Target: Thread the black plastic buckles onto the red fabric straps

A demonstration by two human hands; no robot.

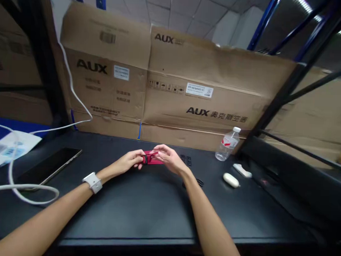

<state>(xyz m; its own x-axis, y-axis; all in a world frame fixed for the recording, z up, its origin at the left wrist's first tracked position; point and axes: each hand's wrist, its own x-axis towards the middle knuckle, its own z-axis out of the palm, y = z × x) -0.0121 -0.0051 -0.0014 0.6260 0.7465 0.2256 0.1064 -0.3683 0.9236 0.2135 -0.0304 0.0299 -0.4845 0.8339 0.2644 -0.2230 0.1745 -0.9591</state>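
Bare forearms, both hands pinching a red buckled strap, clear capped bottle (contents unclear), cardboard.

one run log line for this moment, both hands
left hand: holding red strap near black piece; right hand: at strap; bottle: standing, right; phone: flat, left

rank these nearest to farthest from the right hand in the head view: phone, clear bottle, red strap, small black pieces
From the right hand:
1. Red strap, at its fingertips
2. Small black pieces, just to its right
3. Clear bottle, farther right
4. Phone, over on the far left
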